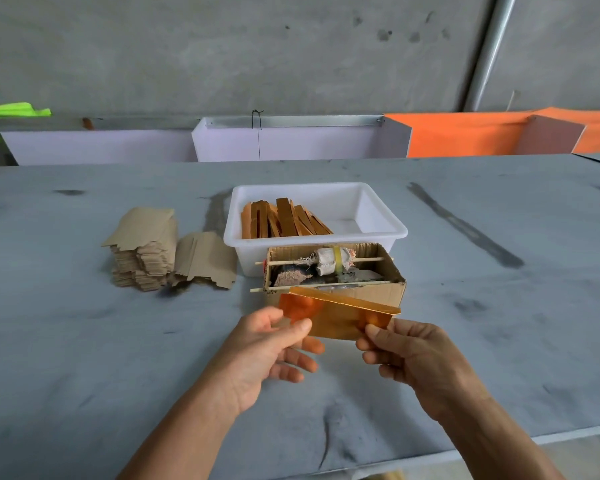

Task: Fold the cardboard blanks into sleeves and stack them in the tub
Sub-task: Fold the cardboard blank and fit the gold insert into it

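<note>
- A tall pile of flat brown cardboard blanks [142, 247] is sitting at the far left of the grey table [499, 306], with a smaller fanned batch of blanks [205, 259] leaning just to its right; going by how high the pile is standing, most of the folding is still waiting to be done
- The left hand [267, 348] is pinching the left edge of an orange-gold blank [340, 317] between thumb and forefinger, while its other fingers are spreading loosely underneath
- That blank is being held up off the table, near the person and just in front of the small cardboard box, with its long top flap already bending over toward the far side; I judge this one to be partway folded and not yet a closed sleeve
- The white tub [378, 233] is standing in the middle of the table, just behind the box, and a bundle of finished sleeves [284, 220] is filling only its left part, some leaning rather than lying flat; the right part is showing bare floor, so there is plenty of room left
- A small cardboard box [378, 292] with sticks run through it and a wrapped roll on one stick is sitting against the near wall of the tub; it may be a glue or tape applicator, but the contents are too jumbled to tell
- The right hand [413, 355] is gripping the blank's lower right corner, thumb on the near face and fingers curling behind
</note>
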`<state>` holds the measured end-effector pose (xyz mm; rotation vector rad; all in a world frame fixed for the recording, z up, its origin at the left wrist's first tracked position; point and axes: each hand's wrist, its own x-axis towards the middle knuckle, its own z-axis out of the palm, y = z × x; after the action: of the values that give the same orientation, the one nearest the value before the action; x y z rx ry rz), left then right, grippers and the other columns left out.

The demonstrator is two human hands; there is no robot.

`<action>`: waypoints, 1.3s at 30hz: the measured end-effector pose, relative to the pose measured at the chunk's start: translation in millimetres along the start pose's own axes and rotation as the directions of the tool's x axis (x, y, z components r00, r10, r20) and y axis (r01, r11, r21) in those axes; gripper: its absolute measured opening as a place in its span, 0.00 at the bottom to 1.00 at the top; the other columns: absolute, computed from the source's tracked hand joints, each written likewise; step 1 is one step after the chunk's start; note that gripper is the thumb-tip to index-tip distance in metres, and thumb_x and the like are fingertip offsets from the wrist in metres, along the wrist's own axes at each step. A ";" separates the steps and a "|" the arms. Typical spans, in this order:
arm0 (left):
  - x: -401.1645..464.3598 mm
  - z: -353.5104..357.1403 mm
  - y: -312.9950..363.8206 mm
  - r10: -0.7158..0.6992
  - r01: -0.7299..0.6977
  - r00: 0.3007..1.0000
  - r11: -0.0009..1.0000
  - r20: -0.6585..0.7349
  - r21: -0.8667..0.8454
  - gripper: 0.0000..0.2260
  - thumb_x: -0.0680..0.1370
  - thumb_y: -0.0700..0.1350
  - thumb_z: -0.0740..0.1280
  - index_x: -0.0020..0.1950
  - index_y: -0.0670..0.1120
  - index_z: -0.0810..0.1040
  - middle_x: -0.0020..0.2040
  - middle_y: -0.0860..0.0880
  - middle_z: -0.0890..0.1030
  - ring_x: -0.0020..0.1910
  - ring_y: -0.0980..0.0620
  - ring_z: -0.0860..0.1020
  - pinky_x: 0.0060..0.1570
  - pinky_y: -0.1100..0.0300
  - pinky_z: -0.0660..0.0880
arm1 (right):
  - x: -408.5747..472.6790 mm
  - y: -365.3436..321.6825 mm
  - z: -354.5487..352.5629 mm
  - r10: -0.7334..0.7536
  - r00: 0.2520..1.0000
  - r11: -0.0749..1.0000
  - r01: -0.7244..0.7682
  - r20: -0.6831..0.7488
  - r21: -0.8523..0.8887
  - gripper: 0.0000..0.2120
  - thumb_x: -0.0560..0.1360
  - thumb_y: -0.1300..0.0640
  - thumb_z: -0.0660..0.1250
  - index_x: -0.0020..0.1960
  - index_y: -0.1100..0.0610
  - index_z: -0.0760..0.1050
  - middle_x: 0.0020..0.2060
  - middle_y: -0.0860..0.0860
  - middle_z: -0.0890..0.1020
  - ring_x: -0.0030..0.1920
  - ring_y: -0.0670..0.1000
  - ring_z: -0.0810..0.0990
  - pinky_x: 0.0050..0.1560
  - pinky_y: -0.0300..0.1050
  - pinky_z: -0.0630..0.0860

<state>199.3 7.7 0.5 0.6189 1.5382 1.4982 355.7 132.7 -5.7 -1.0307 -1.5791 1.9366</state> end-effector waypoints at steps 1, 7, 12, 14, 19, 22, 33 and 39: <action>1.3 2.0 -0.2 -0.016 0.015 0.999 1.000 -0.034 -0.015 0.07 0.77 0.42 0.67 0.53 0.41 0.75 0.38 0.41 0.84 0.28 0.50 0.79 0.24 0.63 0.73 | -0.6 -1.5 1.6 0.014 1.000 1.000 -0.014 0.011 -0.010 0.07 0.73 0.60 0.69 0.37 0.61 0.80 0.37 0.58 0.85 0.31 0.48 0.80 0.31 0.39 0.73; 3.9 5.7 -1.2 -0.047 0.036 0.993 0.994 -0.108 -0.105 0.06 0.76 0.42 0.67 0.48 0.39 0.76 0.35 0.42 0.84 0.26 0.52 0.79 0.23 0.64 0.73 | -1.6 -7.7 6.6 0.000 1.000 1.000 0.001 -0.019 0.022 0.05 0.76 0.61 0.66 0.43 0.62 0.78 0.35 0.57 0.84 0.30 0.48 0.80 0.32 0.39 0.73; 3.1 7.8 -3.0 -0.027 0.012 0.987 0.996 -0.158 -0.093 0.06 0.76 0.42 0.68 0.45 0.39 0.77 0.34 0.42 0.84 0.26 0.53 0.79 0.24 0.65 0.74 | -2.1 -8.8 11.9 0.006 0.999 0.999 -0.004 -0.048 0.052 0.07 0.77 0.60 0.63 0.43 0.61 0.76 0.34 0.56 0.84 0.29 0.48 0.80 0.30 0.39 0.73; 2.6 8.2 -4.0 -0.021 0.003 0.986 0.995 -0.168 -0.101 0.06 0.76 0.42 0.68 0.45 0.39 0.77 0.35 0.42 0.84 0.27 0.53 0.79 0.26 0.65 0.75 | -1.9 -8.2 13.5 0.015 0.998 0.998 -0.012 -0.055 0.057 0.07 0.77 0.60 0.64 0.44 0.61 0.77 0.33 0.56 0.84 0.28 0.48 0.80 0.29 0.38 0.74; 3.3 12.2 -6.6 -0.032 -0.003 0.982 0.983 -0.188 -0.184 0.03 0.74 0.38 0.69 0.43 0.39 0.77 0.35 0.42 0.83 0.29 0.53 0.79 0.28 0.65 0.76 | -0.5 -5.6 16.5 0.005 0.995 0.996 0.004 -0.095 0.086 0.04 0.76 0.61 0.66 0.46 0.62 0.77 0.33 0.56 0.84 0.28 0.47 0.80 0.28 0.37 0.73; 4.3 15.4 -8.2 -0.045 -0.006 0.977 0.971 -0.207 -0.239 0.02 0.72 0.36 0.70 0.41 0.38 0.79 0.33 0.43 0.82 0.28 0.54 0.79 0.28 0.66 0.75 | 0.3 -4.7 17.1 -0.005 0.993 0.993 0.019 -0.114 0.119 0.02 0.75 0.63 0.67 0.44 0.61 0.77 0.33 0.56 0.84 0.29 0.47 0.80 0.29 0.37 0.74; 7.0 15.9 -11.9 0.042 -0.118 0.941 0.971 -0.335 -0.210 0.04 0.72 0.33 0.70 0.37 0.38 0.79 0.29 0.45 0.81 0.25 0.54 0.77 0.27 0.66 0.75 | 3.9 2.2 23.0 0.011 0.992 0.974 0.019 -0.130 0.228 0.06 0.71 0.68 0.70 0.36 0.63 0.77 0.28 0.56 0.81 0.30 0.49 0.79 0.29 0.35 0.75; 7.3 15.8 -13.8 0.072 -0.134 0.934 0.978 -0.349 -0.157 0.06 0.71 0.31 0.70 0.36 0.39 0.78 0.29 0.44 0.81 0.28 0.51 0.78 0.31 0.62 0.75 | 5.1 6.9 25.7 -0.038 0.980 0.977 0.078 -0.193 0.201 0.05 0.70 0.69 0.70 0.37 0.63 0.77 0.26 0.54 0.81 0.29 0.48 0.79 0.33 0.37 0.75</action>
<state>212.1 20.0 -12.8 0.3500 1.6224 1.8786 333.5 118.2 -11.9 -1.0340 -1.2610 1.8582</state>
